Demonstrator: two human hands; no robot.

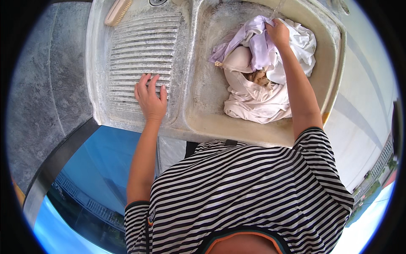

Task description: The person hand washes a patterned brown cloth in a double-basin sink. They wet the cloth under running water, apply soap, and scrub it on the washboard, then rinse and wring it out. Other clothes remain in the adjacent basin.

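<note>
My left hand (150, 98) lies flat, fingers apart, on the ribbed washboard (141, 46) of a worn stone laundry sink. My right hand (278, 33) reaches into the basin (203, 91) on the right and grips a lilac cloth (258, 40) at the top of a heap of wet clothes. The heap holds white cloth (258, 103), a pale pink piece (239, 59) and a bit of tan fabric (259, 77). A thin stream of water (278, 7) falls just above my right hand.
A scrubbing brush (118, 11) lies at the top left corner of the washboard. A grey stone surface (42, 84) runs along the left of the sink. A pale wall (363, 110) stands to the right. A blue tarp (101, 156) is below the sink.
</note>
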